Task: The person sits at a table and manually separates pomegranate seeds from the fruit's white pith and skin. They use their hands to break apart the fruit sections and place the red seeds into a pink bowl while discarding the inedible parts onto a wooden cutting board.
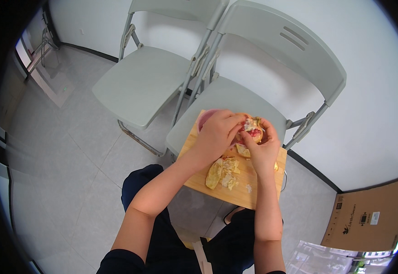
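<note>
A partly peeled pomegranate [254, 132] with red seeds and whitish pith showing is held above the far part of a wooden cutting board [199, 181]. My right hand [265, 145] grips it from the right, thumb on the seeds. From the left, my left hand [217, 132] has its fingertips on the fruit. A pink bowl [204, 119] stands under and behind my left hand, mostly hidden. Torn yellowish peel and pith [221, 173] lie on the board nearer to me, with another peel piece [242, 150] just below the fruit.
The board rests on the seat of a grey folding chair [233, 92]. A second grey folding chair [144, 82] stands to its left, both against a white wall. A cardboard box [366, 219] is on the floor at the lower right. My knees are below the board's near edge.
</note>
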`<state>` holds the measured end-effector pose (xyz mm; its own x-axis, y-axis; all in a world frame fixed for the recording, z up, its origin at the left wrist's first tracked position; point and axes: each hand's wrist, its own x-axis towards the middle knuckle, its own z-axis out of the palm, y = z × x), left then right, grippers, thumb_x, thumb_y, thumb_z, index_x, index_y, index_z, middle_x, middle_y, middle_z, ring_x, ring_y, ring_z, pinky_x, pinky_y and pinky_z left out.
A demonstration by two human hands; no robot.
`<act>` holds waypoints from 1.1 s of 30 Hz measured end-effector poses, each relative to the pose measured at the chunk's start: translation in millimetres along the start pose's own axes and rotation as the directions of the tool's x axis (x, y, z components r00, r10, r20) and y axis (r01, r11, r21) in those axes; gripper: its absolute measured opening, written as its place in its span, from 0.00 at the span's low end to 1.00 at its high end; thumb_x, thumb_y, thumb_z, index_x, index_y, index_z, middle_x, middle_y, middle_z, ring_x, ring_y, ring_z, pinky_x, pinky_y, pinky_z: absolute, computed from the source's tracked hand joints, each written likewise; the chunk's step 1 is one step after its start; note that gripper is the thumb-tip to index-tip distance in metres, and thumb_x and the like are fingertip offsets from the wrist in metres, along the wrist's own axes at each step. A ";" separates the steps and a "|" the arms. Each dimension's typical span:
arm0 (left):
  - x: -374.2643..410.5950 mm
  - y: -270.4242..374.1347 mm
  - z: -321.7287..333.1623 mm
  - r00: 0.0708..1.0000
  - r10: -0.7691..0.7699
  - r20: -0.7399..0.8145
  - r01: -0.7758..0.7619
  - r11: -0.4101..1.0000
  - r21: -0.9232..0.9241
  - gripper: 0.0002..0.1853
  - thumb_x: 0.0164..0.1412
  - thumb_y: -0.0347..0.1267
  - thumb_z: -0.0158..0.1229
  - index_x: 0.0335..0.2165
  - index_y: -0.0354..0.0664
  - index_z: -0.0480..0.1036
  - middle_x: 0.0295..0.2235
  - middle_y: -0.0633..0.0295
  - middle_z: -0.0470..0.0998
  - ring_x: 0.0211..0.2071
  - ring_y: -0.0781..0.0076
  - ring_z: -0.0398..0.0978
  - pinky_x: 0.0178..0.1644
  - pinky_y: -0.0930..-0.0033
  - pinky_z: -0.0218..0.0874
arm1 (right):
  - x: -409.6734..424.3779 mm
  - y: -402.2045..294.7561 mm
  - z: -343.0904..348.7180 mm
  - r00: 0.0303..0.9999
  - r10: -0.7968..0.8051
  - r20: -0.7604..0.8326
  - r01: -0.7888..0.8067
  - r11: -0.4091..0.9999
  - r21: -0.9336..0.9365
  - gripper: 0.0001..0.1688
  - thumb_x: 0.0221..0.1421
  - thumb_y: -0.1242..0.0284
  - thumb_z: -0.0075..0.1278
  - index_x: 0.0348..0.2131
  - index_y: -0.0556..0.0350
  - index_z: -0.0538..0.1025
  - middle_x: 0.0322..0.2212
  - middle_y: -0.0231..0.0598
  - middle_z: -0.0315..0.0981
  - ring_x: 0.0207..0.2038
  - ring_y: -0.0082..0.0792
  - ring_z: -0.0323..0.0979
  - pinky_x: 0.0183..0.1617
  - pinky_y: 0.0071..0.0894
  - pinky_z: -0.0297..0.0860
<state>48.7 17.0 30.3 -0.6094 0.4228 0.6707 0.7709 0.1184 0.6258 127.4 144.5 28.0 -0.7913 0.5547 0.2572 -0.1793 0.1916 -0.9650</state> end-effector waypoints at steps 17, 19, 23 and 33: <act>7.9 -8.2 -13.0 0.972 -0.161 0.170 0.189 0.969 -0.161 0.06 0.51 0.23 0.56 0.31 0.33 0.75 0.30 0.53 0.76 0.31 0.59 0.74 0.36 0.66 0.65 | -3.7 -5.1 1.0 0.997 -0.026 0.076 0.027 0.999 -0.016 0.29 0.43 0.87 0.59 0.47 0.66 0.67 0.38 0.41 0.73 0.39 0.25 0.73 0.41 0.22 0.72; 7.7 -9.2 -13.0 0.976 -0.141 0.164 0.164 0.977 -0.134 0.06 0.51 0.23 0.56 0.31 0.33 0.75 0.31 0.53 0.76 0.31 0.60 0.74 0.36 0.66 0.65 | -4.0 -5.4 1.6 0.997 -0.027 0.078 0.030 0.999 -0.034 0.29 0.43 0.87 0.59 0.47 0.66 0.67 0.38 0.41 0.73 0.39 0.25 0.73 0.41 0.22 0.72; 4.6 -15.0 -9.8 0.991 -0.070 0.114 0.080 0.993 -0.083 0.06 0.52 0.23 0.55 0.31 0.32 0.74 0.31 0.54 0.76 0.31 0.60 0.74 0.36 0.67 0.64 | -4.5 -7.6 3.9 0.997 0.002 0.075 -0.002 1.000 0.007 0.29 0.43 0.86 0.60 0.46 0.67 0.68 0.38 0.41 0.73 0.39 0.25 0.73 0.41 0.22 0.72; 5.1 -12.5 -15.8 0.981 -0.173 0.084 0.181 0.978 -0.099 0.06 0.51 0.22 0.55 0.31 0.32 0.73 0.31 0.53 0.75 0.32 0.60 0.74 0.36 0.67 0.64 | 5.3 1.8 -8.0 0.996 0.088 -0.029 -0.085 0.993 0.076 0.28 0.44 0.85 0.59 0.46 0.69 0.67 0.38 0.42 0.73 0.38 0.25 0.74 0.40 0.22 0.72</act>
<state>33.0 3.5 32.2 -0.7161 0.4699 0.5161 0.6254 0.1037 0.7734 127.5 154.2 28.1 -0.7869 0.5924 0.1731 -0.1553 0.0814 -0.9845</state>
